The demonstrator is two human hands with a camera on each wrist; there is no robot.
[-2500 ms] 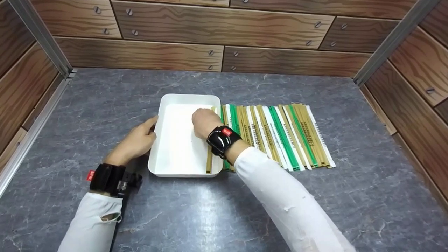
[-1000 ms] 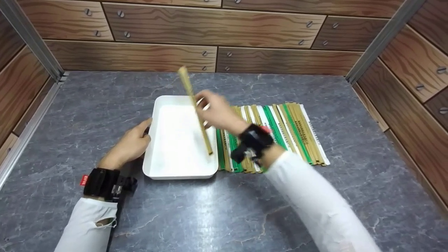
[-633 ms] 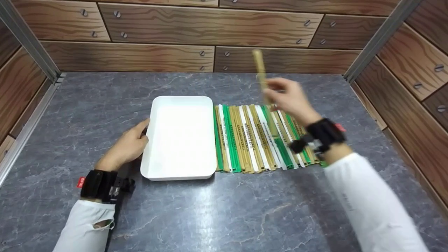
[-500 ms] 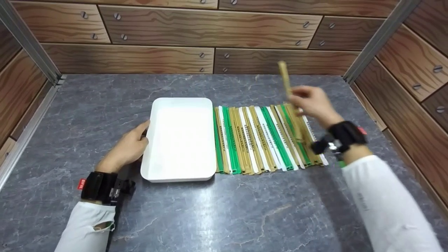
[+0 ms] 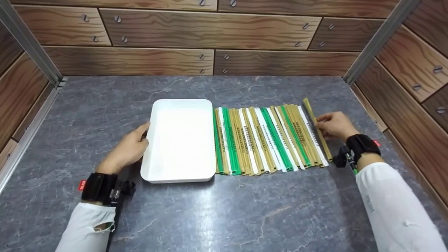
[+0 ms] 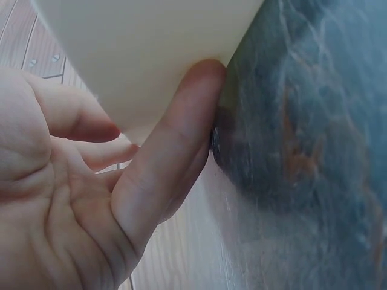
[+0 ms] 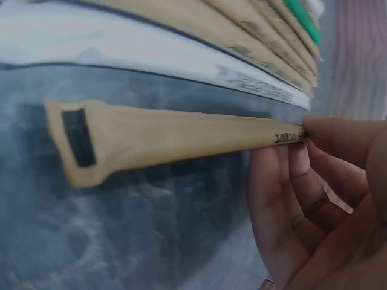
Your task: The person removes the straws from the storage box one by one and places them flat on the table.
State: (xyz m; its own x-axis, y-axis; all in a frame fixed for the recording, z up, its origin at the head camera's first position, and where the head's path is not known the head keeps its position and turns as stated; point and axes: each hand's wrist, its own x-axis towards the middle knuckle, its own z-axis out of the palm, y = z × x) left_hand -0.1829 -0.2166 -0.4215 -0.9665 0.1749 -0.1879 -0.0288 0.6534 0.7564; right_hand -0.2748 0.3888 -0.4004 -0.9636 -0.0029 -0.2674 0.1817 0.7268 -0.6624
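My right hand point(image 5: 336, 125) pinches a tan paper-wrapped straw point(image 5: 316, 129) between thumb and fingertips, low over the table just right of the row. In the right wrist view, the near end of this wrapped straw point(image 7: 181, 134) flares and carries a dark rectangle, with print close to the fingers. The row of wrapped straws point(image 5: 257, 140) lies side by side in tan, white and green. My left hand point(image 5: 127, 147) touches the left outer wall of the white tray point(image 5: 178, 140). In the left wrist view, its fingertips point(image 6: 205, 78) press against the tray wall point(image 6: 133, 54).
The tray's right wall borders the leftmost green straw of the row. All of it stands on a grey marbled table point(image 5: 245, 217). Wood-patterned panels point(image 5: 210, 29) close off the back and sides, with metal posts point(image 5: 379, 42) at the corners.
My right hand has carried the tan wrapped straw from the tray across the row and lowered it at the right end. The left hand stays at the tray's left side.
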